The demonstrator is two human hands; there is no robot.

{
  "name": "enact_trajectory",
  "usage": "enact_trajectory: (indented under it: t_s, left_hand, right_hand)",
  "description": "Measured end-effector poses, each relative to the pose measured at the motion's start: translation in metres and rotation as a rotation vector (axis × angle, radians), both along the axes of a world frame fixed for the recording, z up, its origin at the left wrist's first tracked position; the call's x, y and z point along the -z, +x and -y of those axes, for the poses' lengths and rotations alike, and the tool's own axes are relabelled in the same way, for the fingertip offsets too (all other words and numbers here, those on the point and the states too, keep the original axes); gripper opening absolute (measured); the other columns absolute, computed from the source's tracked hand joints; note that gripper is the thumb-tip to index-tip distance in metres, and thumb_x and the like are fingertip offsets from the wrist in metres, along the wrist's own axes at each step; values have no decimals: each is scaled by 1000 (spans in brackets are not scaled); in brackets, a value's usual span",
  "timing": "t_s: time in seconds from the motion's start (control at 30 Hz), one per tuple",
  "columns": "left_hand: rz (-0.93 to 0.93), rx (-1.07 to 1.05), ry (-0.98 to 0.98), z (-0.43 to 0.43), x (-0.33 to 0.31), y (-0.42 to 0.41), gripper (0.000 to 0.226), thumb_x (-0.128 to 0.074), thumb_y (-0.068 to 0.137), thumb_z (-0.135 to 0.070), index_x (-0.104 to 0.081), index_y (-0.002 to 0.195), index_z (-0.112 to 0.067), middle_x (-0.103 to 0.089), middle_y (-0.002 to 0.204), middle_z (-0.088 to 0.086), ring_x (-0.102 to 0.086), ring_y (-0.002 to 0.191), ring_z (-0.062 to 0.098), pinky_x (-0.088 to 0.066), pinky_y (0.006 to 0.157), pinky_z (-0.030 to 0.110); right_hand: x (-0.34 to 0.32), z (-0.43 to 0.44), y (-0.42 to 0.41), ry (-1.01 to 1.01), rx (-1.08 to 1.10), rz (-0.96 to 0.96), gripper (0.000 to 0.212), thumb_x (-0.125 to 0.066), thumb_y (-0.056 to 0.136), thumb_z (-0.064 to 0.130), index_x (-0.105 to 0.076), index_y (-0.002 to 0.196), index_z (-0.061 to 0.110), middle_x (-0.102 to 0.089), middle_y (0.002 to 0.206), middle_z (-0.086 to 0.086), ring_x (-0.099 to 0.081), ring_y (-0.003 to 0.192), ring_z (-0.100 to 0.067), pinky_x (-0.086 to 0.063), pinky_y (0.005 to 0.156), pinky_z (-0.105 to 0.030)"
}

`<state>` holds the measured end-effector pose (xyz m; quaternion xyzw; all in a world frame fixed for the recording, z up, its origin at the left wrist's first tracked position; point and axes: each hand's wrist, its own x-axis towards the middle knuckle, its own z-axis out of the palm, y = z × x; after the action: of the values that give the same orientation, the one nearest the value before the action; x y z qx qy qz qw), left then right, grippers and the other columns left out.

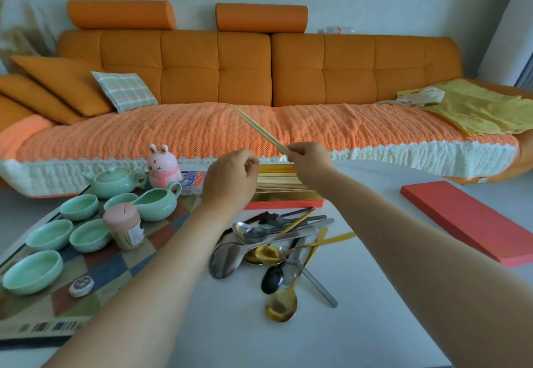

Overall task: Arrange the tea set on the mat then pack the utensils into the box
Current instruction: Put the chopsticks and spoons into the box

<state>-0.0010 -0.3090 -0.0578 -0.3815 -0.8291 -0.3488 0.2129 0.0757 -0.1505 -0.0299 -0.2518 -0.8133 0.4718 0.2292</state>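
My right hand (310,163) pinches pale, straight chopsticks (259,129), which slant up to the far left; I cannot tell how many there are. My left hand (230,177) is curled just left of it, above the box (284,204), and I cannot tell whether it holds anything. The one box is flat, red outside and lined in shiny gold, with more pale sticks lying in it. Its red lid (473,223) lies apart on the right. Near the box is a tangled heap of spoons (274,248), steel, gold and one dark, too crossed to count. On the checked mat (115,266) at the left stand five glazed green cups (49,234), one teapot (112,181), one pitcher (157,203), a pink-lidded jar (124,229) and a small round disc (81,285). A pink bunny (163,170) stands behind them, and an orange sofa (245,70) lies beyond the white table (360,324).
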Motion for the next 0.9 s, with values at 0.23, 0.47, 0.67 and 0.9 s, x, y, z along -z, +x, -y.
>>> enact_trajectory:
  t_s: [0.23, 0.47, 0.67, 0.9]
  left_hand:
    - [-199, 11, -242, 2, 25, -56, 29, -55, 93, -21, -62, 121, -20, -59, 119, 0, -49, 111, 24, -40, 94, 40]
    - [48, 137, -521, -1, 42, -66, 47, -33, 104, -33, -41, 148, -21, -36, 156, -6, -26, 146, 14, -21, 116, 36]
    - [48, 139, -595, -5, 43, -72, 45, -27, 104, -39, -51, 141, -25, -44, 151, -11, -24, 146, 14, -24, 114, 40]
    - [10, 202, -543, -5, 36, -59, 46, -37, 99, -48, -59, 132, -26, -55, 137, -8, -41, 129, 13, -35, 108, 40]
  right_hand:
    - [29, -30, -35, 445, -12, 319, 42, -38, 98, 3, -66, 122, 24, -66, 97, -5, -56, 61, -18, -42, 48, -26]
    - [44, -38, -47, 492, -58, 422, 47, -36, 93, -1, -67, 119, 22, -63, 108, -5, -62, 80, -22, -52, 64, -31]
    - [44, -38, -45, 494, -79, 305, 45, -41, 93, 3, -69, 119, 26, -65, 109, 0, -57, 62, -13, -45, 51, -22]
    - [37, -24, -28, 486, -299, 417, 29, -52, 94, 35, -71, 115, 31, -65, 115, 2, -62, 93, -16, -50, 77, -29]
